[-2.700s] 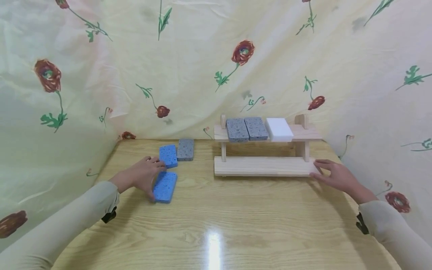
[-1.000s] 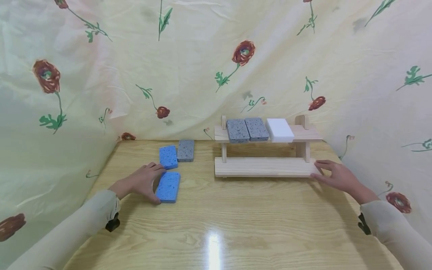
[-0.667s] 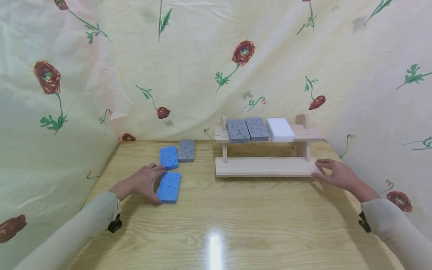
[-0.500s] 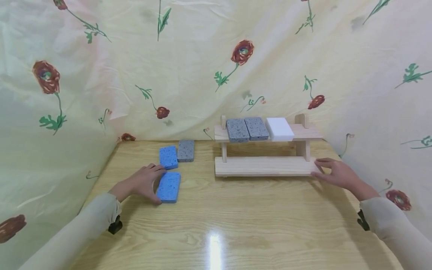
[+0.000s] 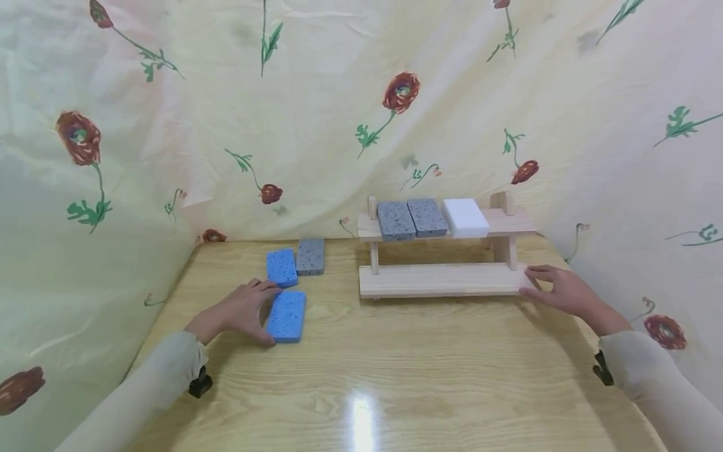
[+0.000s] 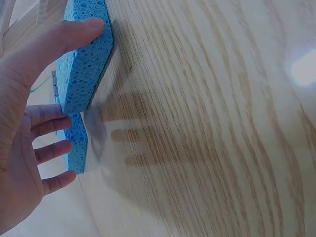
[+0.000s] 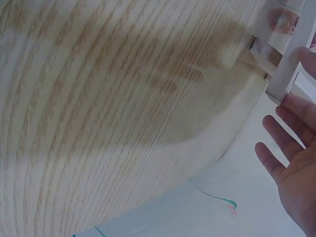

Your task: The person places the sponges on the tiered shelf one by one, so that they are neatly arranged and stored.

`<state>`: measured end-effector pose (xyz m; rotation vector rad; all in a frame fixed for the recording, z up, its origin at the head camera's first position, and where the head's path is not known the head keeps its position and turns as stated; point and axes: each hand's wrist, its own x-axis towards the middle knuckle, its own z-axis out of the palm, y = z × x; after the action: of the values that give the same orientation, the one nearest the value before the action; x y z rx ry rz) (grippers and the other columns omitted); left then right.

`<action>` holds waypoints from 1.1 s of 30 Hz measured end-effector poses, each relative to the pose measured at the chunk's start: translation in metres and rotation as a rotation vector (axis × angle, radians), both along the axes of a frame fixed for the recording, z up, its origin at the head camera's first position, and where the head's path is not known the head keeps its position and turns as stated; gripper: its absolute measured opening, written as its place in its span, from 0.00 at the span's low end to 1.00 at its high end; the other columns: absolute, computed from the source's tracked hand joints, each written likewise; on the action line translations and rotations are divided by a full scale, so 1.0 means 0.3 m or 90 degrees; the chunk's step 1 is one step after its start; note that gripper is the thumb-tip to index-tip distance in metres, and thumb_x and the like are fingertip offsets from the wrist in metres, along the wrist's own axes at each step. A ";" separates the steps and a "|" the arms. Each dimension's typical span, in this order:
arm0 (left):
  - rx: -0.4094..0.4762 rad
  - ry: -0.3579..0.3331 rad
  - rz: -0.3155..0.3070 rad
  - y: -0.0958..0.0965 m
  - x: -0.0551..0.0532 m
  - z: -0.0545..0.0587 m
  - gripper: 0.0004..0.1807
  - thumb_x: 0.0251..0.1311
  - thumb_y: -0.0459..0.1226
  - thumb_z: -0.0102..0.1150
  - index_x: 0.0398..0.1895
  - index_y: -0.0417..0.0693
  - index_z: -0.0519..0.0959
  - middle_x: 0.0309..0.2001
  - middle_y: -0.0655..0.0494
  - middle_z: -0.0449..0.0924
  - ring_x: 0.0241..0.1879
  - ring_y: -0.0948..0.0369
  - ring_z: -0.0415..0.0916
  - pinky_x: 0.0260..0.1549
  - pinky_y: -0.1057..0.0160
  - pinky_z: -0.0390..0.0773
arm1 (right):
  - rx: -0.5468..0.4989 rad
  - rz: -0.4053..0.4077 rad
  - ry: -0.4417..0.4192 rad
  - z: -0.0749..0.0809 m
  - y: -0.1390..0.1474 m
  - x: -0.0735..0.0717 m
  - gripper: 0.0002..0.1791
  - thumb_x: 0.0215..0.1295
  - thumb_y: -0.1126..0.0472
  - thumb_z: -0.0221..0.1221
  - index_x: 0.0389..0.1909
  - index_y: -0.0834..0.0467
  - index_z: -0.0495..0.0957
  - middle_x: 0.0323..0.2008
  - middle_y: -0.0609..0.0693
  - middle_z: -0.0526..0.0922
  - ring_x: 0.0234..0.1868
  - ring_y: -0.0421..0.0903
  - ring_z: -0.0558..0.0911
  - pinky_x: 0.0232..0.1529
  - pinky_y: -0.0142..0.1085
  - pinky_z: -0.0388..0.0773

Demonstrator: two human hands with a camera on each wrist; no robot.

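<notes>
My left hand pinches the near blue sponge between thumb and index finger. In the left wrist view the thumb lies on one end of that sponge, the index finger at the other; the remaining fingers are spread. Just behind it lies a second blue sponge, beside a grey sponge. At the right, my right hand holds the end of the lower board of a two-tier wooden shelf, thumb on the front edge, index finger on the back.
The shelf's upper board bears two grey speckled sponges, the left one touching the right one, and a white sponge. A flowered cloth hangs behind and at both sides of the wooden table.
The near blue sponge has slid slightly right across the table with my left hand and turned a little straighter. My right hand stays on the shelf's end. The view has tilted slightly.
</notes>
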<state>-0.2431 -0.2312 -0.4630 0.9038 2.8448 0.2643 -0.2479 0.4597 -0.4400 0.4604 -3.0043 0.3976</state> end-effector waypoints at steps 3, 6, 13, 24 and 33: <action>0.012 0.003 0.007 0.010 0.000 0.000 0.65 0.33 0.67 0.75 0.73 0.38 0.67 0.71 0.41 0.68 0.67 0.41 0.66 0.63 0.36 0.71 | 0.004 0.000 -0.004 0.004 -0.003 -0.004 0.36 0.66 0.46 0.66 0.61 0.73 0.76 0.62 0.73 0.76 0.61 0.74 0.75 0.56 0.65 0.74; 0.019 0.012 0.010 0.022 -0.005 0.004 0.64 0.33 0.67 0.75 0.73 0.39 0.68 0.70 0.41 0.69 0.66 0.42 0.66 0.62 0.36 0.71 | 0.001 0.001 -0.006 0.001 -0.001 -0.004 0.36 0.66 0.46 0.66 0.61 0.73 0.76 0.62 0.73 0.76 0.61 0.74 0.75 0.56 0.65 0.74; 0.049 0.031 0.003 0.058 -0.018 0.029 0.62 0.36 0.65 0.77 0.72 0.37 0.68 0.69 0.40 0.69 0.68 0.40 0.65 0.63 0.35 0.71 | -0.006 0.001 -0.013 -0.002 0.001 -0.007 0.37 0.66 0.46 0.66 0.61 0.74 0.76 0.63 0.74 0.75 0.62 0.74 0.74 0.56 0.65 0.74; 0.084 0.044 0.006 0.112 -0.045 0.075 0.63 0.37 0.65 0.77 0.72 0.36 0.67 0.70 0.39 0.69 0.71 0.41 0.64 0.70 0.38 0.65 | -0.013 -0.002 -0.010 0.007 -0.002 -0.008 0.36 0.65 0.46 0.66 0.62 0.73 0.76 0.63 0.73 0.75 0.63 0.74 0.74 0.57 0.65 0.73; 0.072 0.053 0.009 0.180 -0.060 0.105 0.62 0.39 0.69 0.73 0.74 0.40 0.66 0.72 0.41 0.68 0.73 0.41 0.62 0.72 0.38 0.63 | -0.011 0.004 -0.013 0.004 0.004 -0.005 0.36 0.65 0.47 0.67 0.61 0.74 0.76 0.62 0.74 0.75 0.63 0.75 0.74 0.57 0.66 0.73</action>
<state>-0.2611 -0.1774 -0.4315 0.9367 2.9385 0.4019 -0.2495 0.4610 -0.4389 0.4666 -3.0169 0.4314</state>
